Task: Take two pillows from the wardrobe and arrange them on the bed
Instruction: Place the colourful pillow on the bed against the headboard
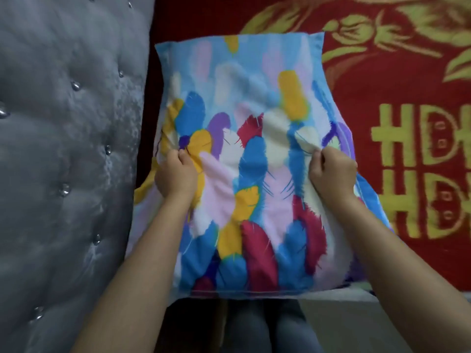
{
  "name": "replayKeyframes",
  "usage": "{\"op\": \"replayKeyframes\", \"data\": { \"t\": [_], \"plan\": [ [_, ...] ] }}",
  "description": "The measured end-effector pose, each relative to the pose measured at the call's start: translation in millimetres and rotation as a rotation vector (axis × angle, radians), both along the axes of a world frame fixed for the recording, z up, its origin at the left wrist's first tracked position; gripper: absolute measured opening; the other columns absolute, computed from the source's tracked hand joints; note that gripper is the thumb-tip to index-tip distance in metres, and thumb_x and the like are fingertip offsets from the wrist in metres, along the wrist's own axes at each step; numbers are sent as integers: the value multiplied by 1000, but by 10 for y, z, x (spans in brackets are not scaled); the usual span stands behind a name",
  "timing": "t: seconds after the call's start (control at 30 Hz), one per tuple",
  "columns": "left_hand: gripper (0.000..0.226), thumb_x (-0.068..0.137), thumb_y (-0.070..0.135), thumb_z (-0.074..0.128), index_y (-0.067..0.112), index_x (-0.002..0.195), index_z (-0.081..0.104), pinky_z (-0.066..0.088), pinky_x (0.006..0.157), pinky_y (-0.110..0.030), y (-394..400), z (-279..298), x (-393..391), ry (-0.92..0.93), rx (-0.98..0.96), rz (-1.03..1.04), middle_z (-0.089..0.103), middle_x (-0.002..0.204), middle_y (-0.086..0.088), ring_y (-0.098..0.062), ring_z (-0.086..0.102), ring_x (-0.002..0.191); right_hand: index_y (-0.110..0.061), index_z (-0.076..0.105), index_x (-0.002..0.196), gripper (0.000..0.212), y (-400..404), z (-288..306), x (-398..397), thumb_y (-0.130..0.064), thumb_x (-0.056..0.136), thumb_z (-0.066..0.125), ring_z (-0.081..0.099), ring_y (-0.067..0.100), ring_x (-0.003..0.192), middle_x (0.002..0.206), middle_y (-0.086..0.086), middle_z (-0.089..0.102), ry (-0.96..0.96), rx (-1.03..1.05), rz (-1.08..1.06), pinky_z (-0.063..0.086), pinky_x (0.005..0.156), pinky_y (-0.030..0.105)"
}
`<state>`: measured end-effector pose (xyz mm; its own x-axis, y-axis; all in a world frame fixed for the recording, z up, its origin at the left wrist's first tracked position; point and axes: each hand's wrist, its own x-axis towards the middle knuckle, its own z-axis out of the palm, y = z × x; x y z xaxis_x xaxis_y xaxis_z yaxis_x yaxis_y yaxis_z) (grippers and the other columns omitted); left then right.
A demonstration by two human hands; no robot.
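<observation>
headboard (63, 149) crowds left, blanket (407, 174) open right

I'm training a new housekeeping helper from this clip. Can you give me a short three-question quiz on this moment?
1. True or false: both hands grip the feather-print pillow.
2. What lies to the left of the pillow? A) grey tufted headboard B) wardrobe door C) window
3. What colour is the blanket under the pillow?

Key:
1. True: the left hand and right hand each pinch its cover.
2. A, the headboard.
3. Red with gold pattern, the blanket.
</observation>
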<state>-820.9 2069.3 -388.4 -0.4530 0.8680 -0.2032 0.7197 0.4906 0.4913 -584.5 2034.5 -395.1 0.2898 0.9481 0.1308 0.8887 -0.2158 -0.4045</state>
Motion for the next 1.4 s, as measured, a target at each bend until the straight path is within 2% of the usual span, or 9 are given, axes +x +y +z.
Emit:
{"op": "replayKeyframes", "data": {
  "t": [0.17,0.33,0.43,0.57,0.67,0.93,1.03,1.27,1.4],
  "plan": [
    [29,95,8,39,-13,104,57,44,83,-47,573,995,37,81,140,-120,58,111,-40,-50,53,102,17,54,64,44,388,828,123,-18,79,34,59,47,68,72,42,61,88,64,-26,29,63,48],
    [27,94,4,43,-17,87,57,41,75,-49,1106,1651,158,86,388,-120,60,100,-44,-52,55,93,1,48,53,29,901,1452,192,-10,78,41,58,45,56,59,39,59,131,309,-58,41,52,47],
    [26,94,4,44,-17,87,58,39,73,-50,1654,1946,169,111,534,-106,60,98,-43,-53,55,91,13,50,51,32,1433,1695,170,-5,78,46,57,42,47,52,37,57,130,450,-61,45,46,44],
    [27,95,10,44,-14,103,55,40,85,-49,2665,2203,57,139,553,-125,57,113,-39,-48,52,106,14,58,84,36,2552,1847,209,-14,96,40,62,44,84,92,37,64,73,323,-92,46,71,47],
    [39,91,20,55,-13,112,49,40,93,-51,3035,2079,-66,226,507,-116,51,121,-37,-47,45,116,8,52,108,34,3099,1737,161,-22,99,38,56,39,108,117,29,58,61,121,-72,45,87,44],
    [32,91,17,50,2,119,52,45,93,-43,2414,777,-132,315,80,-390,54,128,-16,-34,45,119,-5,58,89,20,2452,642,-710,-19,93,44,61,32,99,104,18,66,18,-386,442,46,69,34],
    [32,93,21,47,5,121,51,45,94,-40,2238,596,-131,357,-35,-463,53,129,-12,-30,44,120,-16,40,63,32,2328,547,-745,-18,94,43,61,30,97,104,16,65,-18,-500,510,46,68,32],
    [23,92,12,44,4,107,59,44,89,-43,1987,867,30,379,35,-558,61,112,-14,-33,51,109,-8,57,116,27,2213,1010,-589,-18,94,45,58,33,108,120,14,62,-90,-317,472,52,85,41],
    [22,93,13,43,4,103,60,44,89,-43,1701,1099,185,426,57,-586,61,110,-15,-33,51,107,-7,58,115,26,2014,1339,-526,-18,96,43,54,33,109,121,10,61,-118,-183,500,50,78,39]
  ]
}}
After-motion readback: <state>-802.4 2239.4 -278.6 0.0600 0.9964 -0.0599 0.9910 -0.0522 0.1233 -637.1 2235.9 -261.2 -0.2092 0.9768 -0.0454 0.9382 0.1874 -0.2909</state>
